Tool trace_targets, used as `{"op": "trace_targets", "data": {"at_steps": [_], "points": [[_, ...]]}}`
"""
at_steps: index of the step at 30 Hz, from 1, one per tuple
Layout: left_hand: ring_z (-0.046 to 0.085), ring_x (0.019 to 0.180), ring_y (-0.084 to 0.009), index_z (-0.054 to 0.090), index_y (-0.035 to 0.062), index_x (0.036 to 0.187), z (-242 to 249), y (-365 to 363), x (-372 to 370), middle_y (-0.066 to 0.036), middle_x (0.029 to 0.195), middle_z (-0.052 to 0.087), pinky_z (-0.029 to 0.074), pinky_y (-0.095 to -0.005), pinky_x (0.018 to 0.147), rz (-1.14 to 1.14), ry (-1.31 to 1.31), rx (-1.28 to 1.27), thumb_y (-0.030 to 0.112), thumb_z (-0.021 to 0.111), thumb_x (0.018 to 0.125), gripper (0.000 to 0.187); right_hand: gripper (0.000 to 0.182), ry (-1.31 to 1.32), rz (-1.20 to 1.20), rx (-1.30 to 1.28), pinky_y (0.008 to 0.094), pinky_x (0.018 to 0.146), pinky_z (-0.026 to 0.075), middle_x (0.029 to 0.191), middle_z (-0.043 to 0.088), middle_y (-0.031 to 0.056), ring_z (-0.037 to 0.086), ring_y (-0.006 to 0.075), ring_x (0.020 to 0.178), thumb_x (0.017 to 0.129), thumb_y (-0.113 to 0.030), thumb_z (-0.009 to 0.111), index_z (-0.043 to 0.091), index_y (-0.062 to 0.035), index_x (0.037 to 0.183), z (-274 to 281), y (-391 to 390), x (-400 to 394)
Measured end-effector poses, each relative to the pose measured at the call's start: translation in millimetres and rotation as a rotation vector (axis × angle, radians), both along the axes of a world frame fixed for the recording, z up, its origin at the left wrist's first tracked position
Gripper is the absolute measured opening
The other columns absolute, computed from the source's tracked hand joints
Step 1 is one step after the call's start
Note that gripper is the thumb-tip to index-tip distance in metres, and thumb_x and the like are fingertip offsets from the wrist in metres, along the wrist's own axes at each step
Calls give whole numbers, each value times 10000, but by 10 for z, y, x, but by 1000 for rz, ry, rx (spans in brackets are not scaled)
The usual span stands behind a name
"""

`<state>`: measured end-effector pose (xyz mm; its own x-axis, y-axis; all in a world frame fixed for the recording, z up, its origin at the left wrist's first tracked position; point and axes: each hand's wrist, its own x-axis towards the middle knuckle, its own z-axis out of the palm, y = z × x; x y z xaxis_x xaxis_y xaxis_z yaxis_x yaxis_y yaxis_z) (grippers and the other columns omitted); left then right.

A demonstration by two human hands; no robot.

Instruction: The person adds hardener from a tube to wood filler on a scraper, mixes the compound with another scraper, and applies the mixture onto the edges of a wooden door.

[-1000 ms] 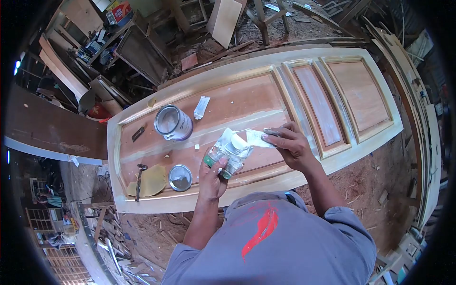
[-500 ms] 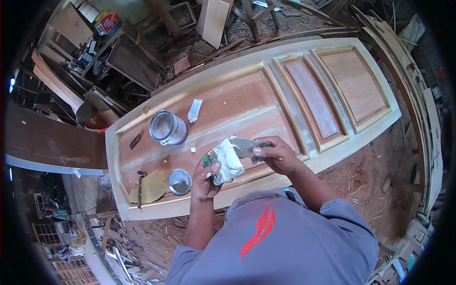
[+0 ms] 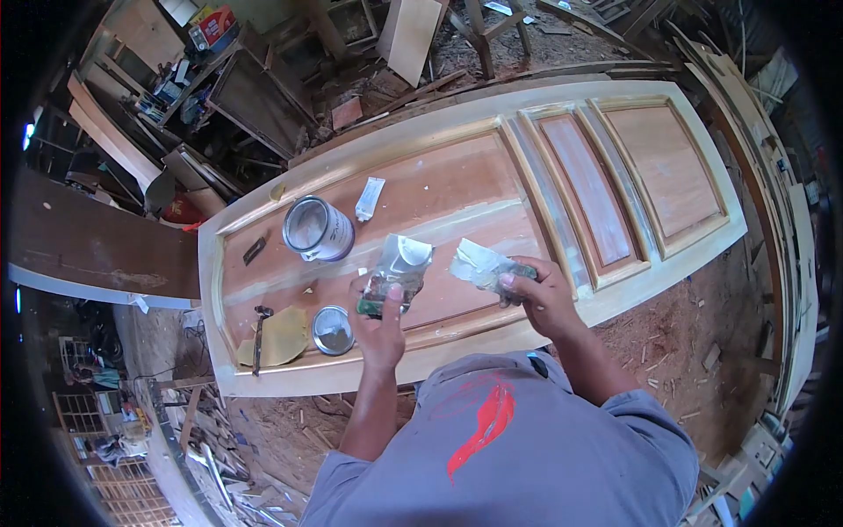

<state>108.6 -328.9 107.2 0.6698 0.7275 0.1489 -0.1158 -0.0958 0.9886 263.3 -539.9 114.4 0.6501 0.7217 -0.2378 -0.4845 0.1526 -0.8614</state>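
Can [image 3: 318, 227] label unreadable; right hand [image 3: 537, 294] hides putty knife [image 3: 485, 263] handle; shelf clutter [image 3: 180, 79] blurred.

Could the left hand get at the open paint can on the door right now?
Probably not without setting something down. The left hand is already gripping a filler-smeared board. The open paint can stands just beyond it on the door, with nothing between them, so the path looks free but the grip is taken.

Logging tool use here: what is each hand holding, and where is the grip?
Left hand grips a putty-smeared board by its near lower edge. Right hand grips a putty knife by its handle, blade pointing left.
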Motion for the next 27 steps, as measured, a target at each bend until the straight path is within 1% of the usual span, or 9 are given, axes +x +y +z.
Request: {"op": "trace_targets", "data": {"at_steps": [4,9,12,15,18,20,21,23,27], "points": [[622,876,-130,552,-18,1209,-121,-232,43,-124,1127,659,528,-279,769,24,-68,204,7,665,944,289,272,-19,-26,-76,248,669,487,872,711,40,625,85,738,944,-157,668,697,31,1138,3,95,-152],[705,1073,-334,582,-3,1184,-146,-272,126,-257,1142,694,560,-387,899,-56,-113,612,-95,650,902,304,289,36,-66,-27,270,686,530,891,695,38,626,91,775,944,-144,669,686,48,1160,110,205,-180],[707,1068,-349,583,-5,1189,-74,-268,191,-250,1168,694,561,-406,903,-91,-113,825,-118,642,890,325,294,27,-42,7,274,693,537,896,691,42,624,93,778,947,-140,666,683,54,1168,106,212,-142],[696,1094,-381,582,-4,1194,-127,-242,183,-254,1200,687,560,-416,912,-62,-74,782,-121,652,877,345,290,-22,-9,31,266,701,522,901,686,36,616,87,774,953,-135,662,685,55,1171,120,200,-93],[700,1047,-272,557,8,1195,-132,-252,188,-221,1114,696,567,-374,879,8,-40,777,-80,607,942,272,285,-125,75,49,269,721,503,946,689,32,606,90,791,946,-104,667,691,31,1196,195,163,-80],[702,979,-234,553,0,1207,-66,-310,93,-174,1069,700,570,-357,855,-3,128,519,-36,627,947,273,307,-212,164,62,288,758,492,1001,706,46,605,119,819,923,-67,686,700,-12,1225,281,142,-67],[703,945,-215,550,-4,1213,-36,-333,52,-151,1047,702,571,-348,843,-8,211,389,-15,636,949,278,335,-484,131,86,304,781,488,1036,710,55,600,146,844,902,-46,695,704,-48,1237,316,151,-31],[677,930,-169,536,2,1223,-9,-329,106,-120,1030,679,572,-322,806,-88,-7,-60,21,630,967,273,416,-1029,51,130,337,826,480,1107,716,73,590,200,894,860,-3,713,714,-120,1259,378,190,109],[680,1027,-231,496,20,1261,192,-341,135,-143,1147,640,620,-397,820,-200,-169,-623,65,638,957,339,499,-1288,39,38,373,873,469,1189,701,75,565,275,955,789,9,739,730,-188,1247,343,203,265]]}}
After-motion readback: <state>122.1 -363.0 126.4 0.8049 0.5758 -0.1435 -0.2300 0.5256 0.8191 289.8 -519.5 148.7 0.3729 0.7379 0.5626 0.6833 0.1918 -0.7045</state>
